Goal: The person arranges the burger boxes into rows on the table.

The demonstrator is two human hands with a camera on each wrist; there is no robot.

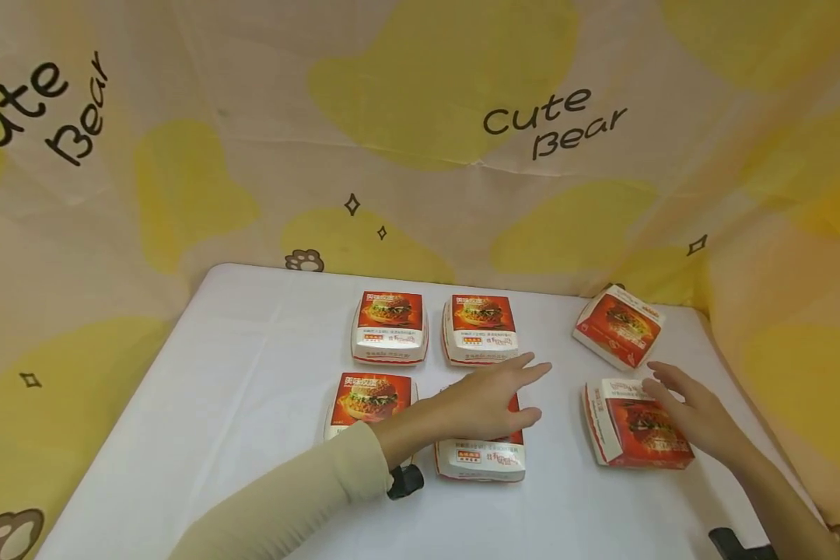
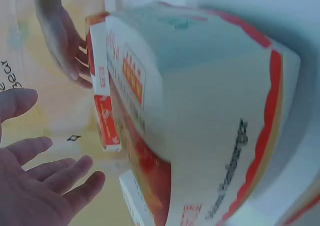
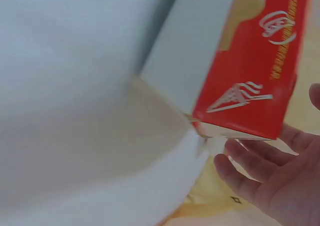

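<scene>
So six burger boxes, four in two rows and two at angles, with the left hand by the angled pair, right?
Not quite: the head view shows the right hand by the angled pair, the far box and the near box; the left hand is at a box in the two rows. The rest is right.

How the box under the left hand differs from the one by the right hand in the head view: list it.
Pose: the left-hand box has its white strip toward the person, the right-hand box its red side.
Cover: the left hand hides most of the left-hand box's picture; the right hand overlaps only part of the right-hand box.
Both are red and white burger boxes.
</scene>
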